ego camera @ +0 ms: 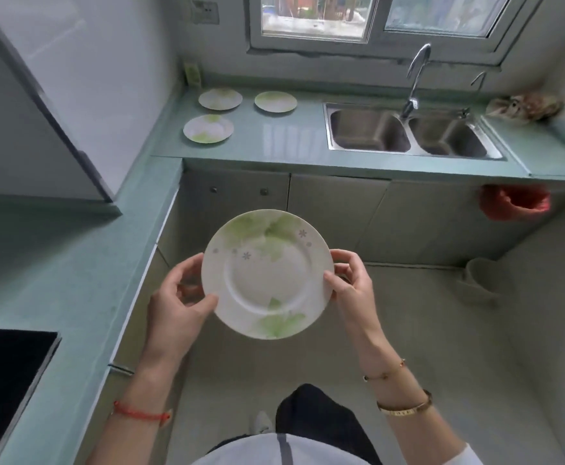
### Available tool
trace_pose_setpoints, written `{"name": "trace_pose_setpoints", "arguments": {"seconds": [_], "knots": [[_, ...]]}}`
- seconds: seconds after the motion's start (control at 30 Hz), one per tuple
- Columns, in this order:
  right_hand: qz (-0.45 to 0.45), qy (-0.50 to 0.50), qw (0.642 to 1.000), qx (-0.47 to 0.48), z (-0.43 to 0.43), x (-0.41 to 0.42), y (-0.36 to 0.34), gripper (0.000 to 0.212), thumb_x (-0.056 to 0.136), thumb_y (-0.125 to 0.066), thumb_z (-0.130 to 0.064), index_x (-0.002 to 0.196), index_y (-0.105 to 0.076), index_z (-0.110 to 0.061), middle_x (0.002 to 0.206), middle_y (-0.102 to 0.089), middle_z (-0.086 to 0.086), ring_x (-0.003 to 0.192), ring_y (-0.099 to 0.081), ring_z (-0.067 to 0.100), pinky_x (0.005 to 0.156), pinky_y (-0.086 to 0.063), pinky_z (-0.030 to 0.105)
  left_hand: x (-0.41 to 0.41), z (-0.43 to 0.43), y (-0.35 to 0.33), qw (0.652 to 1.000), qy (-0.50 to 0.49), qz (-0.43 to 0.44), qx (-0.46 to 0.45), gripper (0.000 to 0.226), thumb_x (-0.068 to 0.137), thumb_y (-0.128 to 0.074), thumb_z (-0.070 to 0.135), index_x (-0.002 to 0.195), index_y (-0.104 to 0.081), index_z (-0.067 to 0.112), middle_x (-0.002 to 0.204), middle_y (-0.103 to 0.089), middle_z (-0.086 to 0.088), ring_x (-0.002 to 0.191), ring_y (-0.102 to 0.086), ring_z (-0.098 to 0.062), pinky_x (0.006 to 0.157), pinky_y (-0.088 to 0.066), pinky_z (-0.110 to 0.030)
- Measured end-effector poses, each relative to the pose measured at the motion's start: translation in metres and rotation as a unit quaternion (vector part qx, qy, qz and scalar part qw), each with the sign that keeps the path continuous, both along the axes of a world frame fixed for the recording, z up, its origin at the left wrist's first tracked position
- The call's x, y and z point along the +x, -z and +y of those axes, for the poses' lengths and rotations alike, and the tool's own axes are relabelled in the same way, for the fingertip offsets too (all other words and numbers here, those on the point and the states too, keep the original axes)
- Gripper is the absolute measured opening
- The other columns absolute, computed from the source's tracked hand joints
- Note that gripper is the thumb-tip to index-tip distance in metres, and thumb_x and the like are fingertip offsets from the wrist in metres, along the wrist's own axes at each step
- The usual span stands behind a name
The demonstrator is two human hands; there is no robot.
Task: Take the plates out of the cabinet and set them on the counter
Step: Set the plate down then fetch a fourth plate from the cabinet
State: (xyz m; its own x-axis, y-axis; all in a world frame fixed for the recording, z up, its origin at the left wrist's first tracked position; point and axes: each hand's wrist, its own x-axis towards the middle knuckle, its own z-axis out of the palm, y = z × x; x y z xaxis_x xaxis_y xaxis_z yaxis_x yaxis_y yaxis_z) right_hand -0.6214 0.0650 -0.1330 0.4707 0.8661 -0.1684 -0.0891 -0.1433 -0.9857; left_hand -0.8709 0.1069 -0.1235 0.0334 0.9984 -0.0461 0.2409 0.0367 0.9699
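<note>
Held plate: a white plate (pixel 267 275) with green leaf print, held in the air over the floor, in front of the lower cabinet doors (pixel 240 193), face up and roughly level.
Left hand: the left hand (pixel 177 300) grips the plate's left rim, thumb on top near the lower left edge, fingers curled under the rim.
Right hand: the right hand (pixel 351 283) pinches the right rim, thumb on the top face, fingers curled behind the edge.
Plate versus grip: the plate sits between the two hands, its centre free, each hand touching only the rim at opposite sides.
Counter: the green counter (pixel 274 139) carries three more plates, a far left plate (pixel 220 99), a far right plate (pixel 275 101) and a near plate (pixel 208 129), all flat and apart from each other.
Sink: a double sink (pixel 408 132) lies right of those plates, under the tap (pixel 415 78).
</note>
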Motion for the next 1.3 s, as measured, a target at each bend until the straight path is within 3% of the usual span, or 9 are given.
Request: {"name": "trace_pose_setpoints", "arguments": {"seconds": [0.07, 0.23, 0.43, 0.6, 0.73, 0.87, 1.0, 1.07, 1.3], "knots": [[0.002, 0.009, 1.000, -0.004, 0.029, 0.008, 0.001, 0.029, 0.087, -0.055, 0.001, 0.108, -0.062, -0.018, 0.101, -0.065, 0.015, 0.088, -0.060, 0.023, 0.066, -0.050, 0.030, 0.010, 0.033, 0.001, 1.000, 0.005, -0.004, -0.004, 0.063, 0.077, -0.073, -0.010, 0.130, -0.063, 0.023, 0.115, -0.071, 0.013, 0.088, -0.068, 0.008, 0.073, -0.052, -0.006], [0.004, 0.016, 1.000, -0.015, 0.112, 0.034, 0.012, 0.029, 0.086, -0.056, -0.003, 0.105, -0.064, -0.024, 0.099, -0.067, 0.011, 0.085, -0.062, 0.017, 0.065, -0.052, 0.021, 0.041, 0.117, 0.009, 1.000, 0.006, -0.010, -0.025, 0.062, 0.079, -0.070, -0.012, 0.130, -0.063, 0.022, 0.116, -0.070, 0.011, 0.082, -0.069, 0.004, 0.070, -0.054, -0.009], [-0.001, 0.000, 1.000, -0.030, 0.227, 0.080, 0.025, 0.032, 0.085, -0.056, -0.002, 0.106, -0.063, -0.025, 0.104, -0.066, 0.019, 0.087, -0.062, 0.021, 0.075, -0.053, 0.037, 0.086, 0.221, 0.012, 1.000, -0.011, 0.004, -0.025, 0.061, 0.080, -0.069, -0.010, 0.126, -0.060, 0.030, 0.117, -0.067, 0.016, 0.085, -0.067, -0.001, 0.068, -0.055, -0.011], [-0.026, -0.015, 0.999, -0.042, 0.333, 0.127, 0.023, 0.032, 0.082, -0.058, -0.003, 0.105, -0.063, -0.024, 0.091, -0.067, 0.011, 0.078, -0.062, 0.016, 0.062, -0.051, 0.020, 0.131, 0.316, 0.016, 0.999, -0.034, 0.023, -0.027, 0.060, 0.079, -0.071, -0.006, 0.125, -0.062, 0.032, 0.116, -0.067, 0.021, 0.083, -0.067, 0.002, 0.075, -0.055, -0.018], [-0.054, -0.020, 0.996, -0.064, 0.414, 0.160, 0.027, 0.030, 0.084, -0.057, -0.005, 0.106, -0.063, -0.024, 0.090, -0.066, 0.005, 0.079, -0.062, 0.017, 0.072, -0.054, 0.034, 0.165, 0.393, 0.024, 0.998, -0.042, 0.048, -0.029, 0.061, 0.078, -0.072, -0.005, 0.125, -0.062, 0.033, 0.113, -0.066, 0.024, 0.081, -0.066, 0.008, 0.064, -0.054, -0.012], [-0.082, -0.022, 0.992, -0.093, 0.484, 0.181, 0.036, 0.028, 0.088, -0.054, -0.010, 0.109, -0.059, -0.027, 0.091, -0.062, 0.001, 0.074, -0.058, 0.013, 0.062, -0.050, 0.025, 0.188, 0.461, 0.038, 0.996, -0.042, 0.068, -0.044, 0.059, 0.077, -0.074, -0.003, 0.125, -0.062, 0.030, 0.109, -0.066, 0.020, 0.079, -0.067, 0.005, 0.064, -0.051, -0.010], [-0.096, -0.028, 0.987, -0.124, 0.550, 0.194, 0.053, 0.027, 0.089, -0.053, -0.010, 0.113, -0.057, -0.022, 0.089, -0.059, -0.001, 0.073, -0.058, 0.014, 0.064, -0.055, 0.035, 0.204, 0.528, 0.057, 0.992, -0.035, 0.089, -0.078, 0.059, 0.078, -0.072, -0.002, 0.129, -0.059, 0.024, 0.110, -0.066, 0.013, 0.088, -0.066, 0.000, 0.068, -0.050, -0.015], [-0.114, -0.028, 0.984, -0.132, 0.582, 0.199, 0.064, 0.030, 0.089, -0.053, -0.008, 0.115, -0.056, -0.019, 0.086, -0.057, -0.002, 0.072, -0.055, 0.012, 0.058, -0.050, 0.024, 0.210, 0.563, 0.068, 0.990, -0.028, 0.104, -0.089, 0.059, 0.079, -0.071, -0.003, 0.131, -0.058, 0.022, 0.113, -0.064, 0.010, 0.087, -0.065, -0.002, 0.063, -0.048, -0.013], [-0.171, -0.030, 0.967, -0.186, 0.683, 0.206, 0.108, 0.033, 0.086, -0.052, -0.007, 0.116, -0.057, -0.018, 0.095, -0.061, 0.012, 0.078, -0.057, 0.022, 0.061, -0.045, 0.027, 0.221, 0.671, 0.114, 0.984, -0.003, 0.140, -0.112, 0.058, 0.079, -0.070, -0.003, 0.131, -0.055, 0.016, 0.118, -0.061, 0.005, 0.083, -0.064, -0.005, 0.060, -0.047, -0.016]]}}
